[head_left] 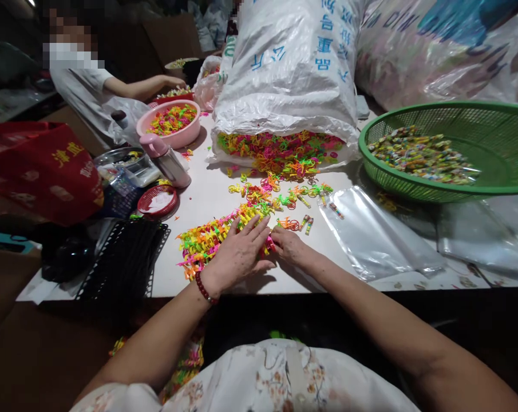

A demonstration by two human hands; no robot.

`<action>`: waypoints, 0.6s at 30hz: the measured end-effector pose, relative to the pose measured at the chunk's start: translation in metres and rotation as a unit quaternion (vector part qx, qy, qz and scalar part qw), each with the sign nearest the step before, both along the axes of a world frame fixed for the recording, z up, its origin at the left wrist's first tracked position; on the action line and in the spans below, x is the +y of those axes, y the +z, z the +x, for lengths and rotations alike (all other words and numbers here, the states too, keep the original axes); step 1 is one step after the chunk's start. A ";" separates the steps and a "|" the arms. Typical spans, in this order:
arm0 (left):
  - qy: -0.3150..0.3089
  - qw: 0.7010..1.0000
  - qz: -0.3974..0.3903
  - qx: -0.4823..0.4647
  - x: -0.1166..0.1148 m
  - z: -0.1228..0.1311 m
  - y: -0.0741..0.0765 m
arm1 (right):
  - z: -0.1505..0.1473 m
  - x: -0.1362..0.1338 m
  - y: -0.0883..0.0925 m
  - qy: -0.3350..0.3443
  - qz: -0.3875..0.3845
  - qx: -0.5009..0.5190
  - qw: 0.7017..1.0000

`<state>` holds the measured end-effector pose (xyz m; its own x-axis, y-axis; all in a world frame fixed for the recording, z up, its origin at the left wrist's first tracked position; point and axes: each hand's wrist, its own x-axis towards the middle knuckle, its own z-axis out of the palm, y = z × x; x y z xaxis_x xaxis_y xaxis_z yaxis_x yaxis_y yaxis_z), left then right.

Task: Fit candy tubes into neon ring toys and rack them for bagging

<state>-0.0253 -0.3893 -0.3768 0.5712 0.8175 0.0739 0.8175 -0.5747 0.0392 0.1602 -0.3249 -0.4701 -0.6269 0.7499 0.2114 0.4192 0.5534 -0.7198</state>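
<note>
- On our table (198, 197), pieces (207, 237) lie heaped before us.
- Behind them we have a sack (293, 80), holding more.
- At our right, bags (379, 234) lie before a wide basket (439, 190).
- At our left, strips (123, 257) lie before a small basket (156, 213); beyond it, a flask (173, 166), then a basin (179, 137).

From the wearer's head, the single view faces forward and down past a floral top (233, 380) onto the desk (207, 191). It sits close to the front edge, with a white sack (284, 80) farther off.
</note>
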 end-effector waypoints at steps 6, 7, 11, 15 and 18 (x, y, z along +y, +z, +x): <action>-0.015 0.999 -0.021 -0.025 -0.001 -0.004 0.010 | 0.001 -0.016 0.005 -0.073 -0.028 0.038 0.996; -0.014 0.999 -0.021 -0.028 0.000 -0.005 0.012 | 0.001 -0.019 0.005 -0.101 -0.041 0.052 0.993; -0.003 1.000 0.007 -0.022 0.007 -0.006 0.012 | -0.002 -0.025 0.010 -0.220 -0.054 0.143 0.963; -0.014 1.000 0.012 0.000 0.010 -0.003 0.008 | -0.009 -0.024 0.016 -0.205 -0.021 0.179 0.962; -0.015 1.000 0.013 0.006 0.009 -0.001 0.005 | -0.013 -0.023 0.016 -0.191 -0.032 0.169 0.967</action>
<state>-0.0268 -0.3799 -0.3714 0.5960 0.7981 0.0881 0.8004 -0.5993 0.0144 0.1475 -0.3481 -0.4538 -0.2056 0.9309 0.3018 0.3197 0.3554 -0.8784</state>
